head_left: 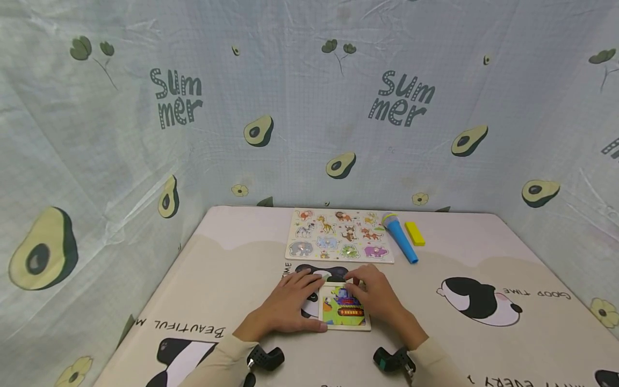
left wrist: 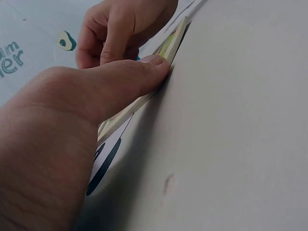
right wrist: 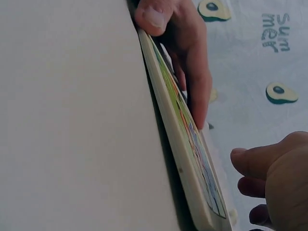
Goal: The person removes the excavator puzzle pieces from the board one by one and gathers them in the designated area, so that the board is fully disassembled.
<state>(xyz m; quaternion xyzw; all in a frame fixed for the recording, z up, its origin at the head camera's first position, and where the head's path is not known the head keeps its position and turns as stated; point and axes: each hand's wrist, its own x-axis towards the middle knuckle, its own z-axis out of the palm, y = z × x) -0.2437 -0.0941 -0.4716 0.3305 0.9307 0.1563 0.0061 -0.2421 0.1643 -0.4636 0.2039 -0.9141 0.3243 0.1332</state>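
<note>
Head view: worktop (head_left: 488,346) cream, patterned with a black-and-white dog print (head_left: 476,301) right of the vehicle puzzle (head_left: 345,310), and lettering (head_left: 189,328) upside down to the wearer. Pale avocado-printed sheeting (head_left: 290,80) rises beyond the puzzle and to both sides of it. Vehicle puzzle lies on the worktop, between the hands. Picture upright to the person: tracks toward the near edge, blue cab toward the far. Vehicle's long axis runs left to right, orange part at left; frame nearly square, longer side hard to judge. Left hand (head_left: 292,305) at puzzle's left, fingers extended and spread, thumb at the near left corner. Right hand (head_left: 377,295) at puzzle's far right, fingers bent; whether they grasp anything, cannot tell. Animal board (head_left: 339,235) beyond the puzzle; microphone (head_left: 401,239) and yellow block (head_left: 415,234) beyond and to its right.

Left wrist view: puzzle seen almost edge-on, rim slanting lower left to upper right; left thumb laid against it, right hand across the puzzle.

Right wrist view: rim slants upper left to lower right, shadow alongside; left hand at puzzle's upper end, right hand by its lower end, thumb apart from the other fingers
</note>
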